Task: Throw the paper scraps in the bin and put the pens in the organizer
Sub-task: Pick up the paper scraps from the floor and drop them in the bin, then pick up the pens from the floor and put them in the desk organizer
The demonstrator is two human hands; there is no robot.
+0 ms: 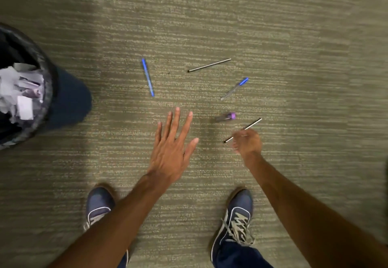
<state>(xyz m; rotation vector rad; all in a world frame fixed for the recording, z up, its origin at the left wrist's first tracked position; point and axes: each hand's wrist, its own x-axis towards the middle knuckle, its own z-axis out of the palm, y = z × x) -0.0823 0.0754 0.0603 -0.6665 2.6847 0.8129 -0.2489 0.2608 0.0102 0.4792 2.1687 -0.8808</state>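
Observation:
Several pens lie on the carpet. A blue pen [147, 77] is at centre left, a thin black pen [209, 65] beyond it, a clear pen with a blue cap [234, 88] to the right, and a short purple-capped marker [226, 116] nearer me. My right hand [247, 141] is closed around another thin black pen [253, 124], which sticks out past my fingers. My left hand [173, 148] hovers flat with fingers spread, holding nothing. The black bin [45, 91] at far left holds white and purple paper scraps [20, 91]. The organizer is out of view.
My two feet in dark blue sneakers [237, 221] stand on the green-grey carpet [294, 57] below my arms. The bin casts a dark shadow to its right.

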